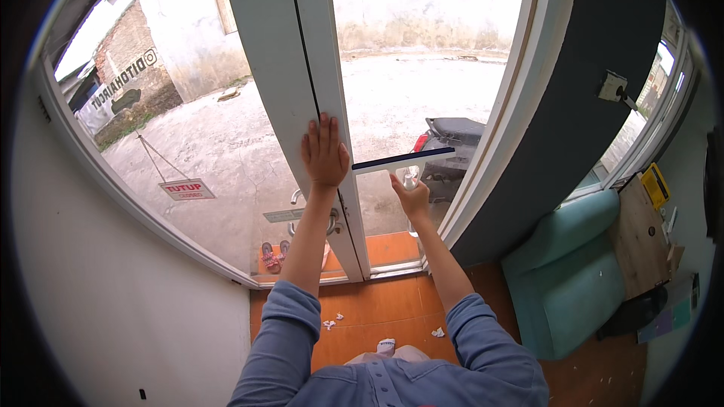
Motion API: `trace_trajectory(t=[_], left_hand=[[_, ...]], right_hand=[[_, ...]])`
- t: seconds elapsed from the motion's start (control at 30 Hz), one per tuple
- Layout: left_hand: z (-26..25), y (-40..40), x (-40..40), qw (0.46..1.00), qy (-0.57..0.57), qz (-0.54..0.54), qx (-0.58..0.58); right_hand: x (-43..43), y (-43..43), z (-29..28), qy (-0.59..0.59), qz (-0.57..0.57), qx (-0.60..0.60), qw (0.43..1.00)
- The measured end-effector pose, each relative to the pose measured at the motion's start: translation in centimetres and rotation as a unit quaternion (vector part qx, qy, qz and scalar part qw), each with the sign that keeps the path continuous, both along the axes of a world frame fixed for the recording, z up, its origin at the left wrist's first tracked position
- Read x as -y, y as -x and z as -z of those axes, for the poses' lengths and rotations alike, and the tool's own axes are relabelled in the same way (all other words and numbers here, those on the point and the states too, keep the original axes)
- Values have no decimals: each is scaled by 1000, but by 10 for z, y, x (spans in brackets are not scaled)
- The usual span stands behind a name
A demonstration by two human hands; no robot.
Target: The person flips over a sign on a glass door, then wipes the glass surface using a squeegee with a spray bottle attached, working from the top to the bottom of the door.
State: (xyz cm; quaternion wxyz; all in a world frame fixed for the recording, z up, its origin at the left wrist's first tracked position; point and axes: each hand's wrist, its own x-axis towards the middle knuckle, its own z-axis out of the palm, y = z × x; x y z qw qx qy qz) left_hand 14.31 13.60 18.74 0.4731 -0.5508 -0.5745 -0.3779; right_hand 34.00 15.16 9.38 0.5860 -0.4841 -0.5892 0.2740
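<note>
My left hand lies flat against the white door frame, fingers pointing up across the dark seam between the two door leaves. In my right hand is a white window squeegee with a dark blue rubber blade. My fingers wrap its handle, which hides part of the grip. The blade spans much of the narrow right glass pane, slightly tilted, its right end higher. Whether the rubber touches the glass, I cannot tell. Curved metal door handles sit below my left hand, partly behind my forearm.
A small hanging sign on a chain is at the left pane. Beyond the glass are a parked motorcycle and pink sandals. A teal sofa stands right, beside a wooden table. Crumpled paper bits lie on the orange floor.
</note>
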Motion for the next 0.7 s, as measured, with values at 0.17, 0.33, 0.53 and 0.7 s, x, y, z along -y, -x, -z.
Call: trace_trajectory(t=[0.17, 0.33, 0.53, 0.7], left_hand=[[1, -2, -2, 1000, 14, 5, 5], [-3, -2, 0, 1000, 20, -19, -4], [-4, 1, 0, 1000, 15, 4, 6], [-5, -4, 2, 999, 20, 23, 18]], right_hand=[[7, -12, -12, 38, -4, 21, 999], [12, -26, -52, -5, 35, 269, 963], [9, -16, -113, -58, 4, 495, 867], [7, 12, -143, -125, -44, 532, 836]])
